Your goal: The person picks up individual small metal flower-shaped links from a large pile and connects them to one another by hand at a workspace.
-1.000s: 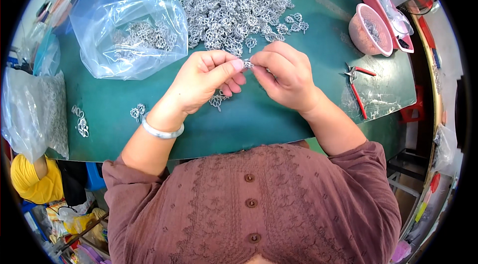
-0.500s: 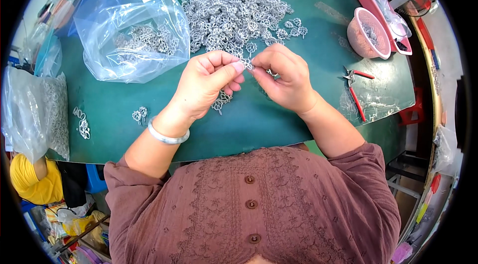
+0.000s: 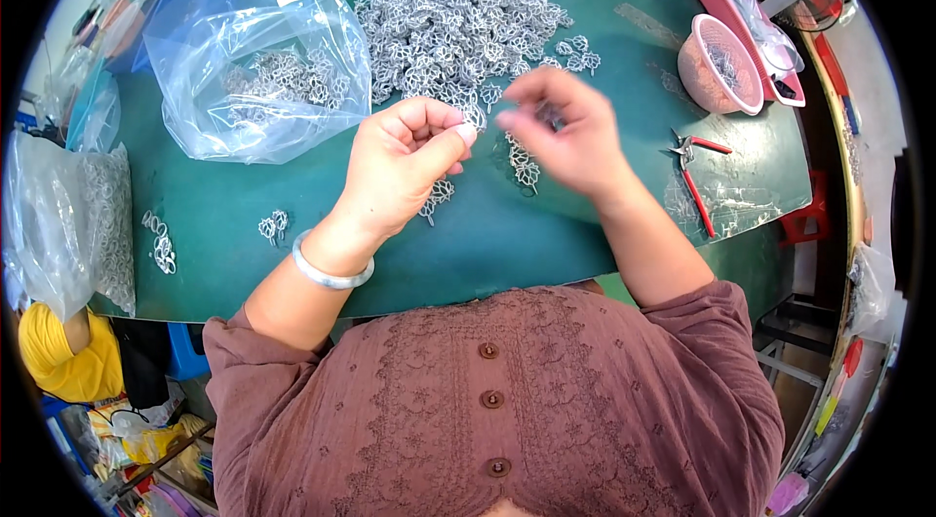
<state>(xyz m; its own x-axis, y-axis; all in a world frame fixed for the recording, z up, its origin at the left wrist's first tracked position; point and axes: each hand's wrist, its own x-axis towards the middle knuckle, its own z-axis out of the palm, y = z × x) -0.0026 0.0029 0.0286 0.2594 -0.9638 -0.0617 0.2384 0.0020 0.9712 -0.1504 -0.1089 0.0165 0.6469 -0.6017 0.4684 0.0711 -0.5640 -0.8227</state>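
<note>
Between the thumb and forefinger of my left hand (image 3: 405, 156) is a small silver openwork metal piece (image 3: 475, 117), shaped like a flower outline. My right hand (image 3: 570, 132) is just right of it, blurred by motion. Its thumb and forefinger look apart and its other fingers are curled; a greyish patch shows in the palm, too smeared to name. Below the right hand lies a short row of linked-looking silver pieces (image 3: 523, 166). More such pieces (image 3: 437, 197) lie beside my left hand. A large heap of silver openwork pieces (image 3: 458, 19) stands beyond both hands.
An open clear plastic bag (image 3: 195, 117) with pieces stands left of the heap. A filled bag (image 3: 102, 224) is at the far left. Small pieces (image 3: 274, 224) and rings (image 3: 161, 244) lie nearby. Right are red-handled pliers (image 3: 695, 185) and a pink basket (image 3: 697, 78).
My right hand has drawn away from the silver piece, up and to the right, uncovering the row of pieces on the table. My left hand still pinches its piece, almost unmoved.
</note>
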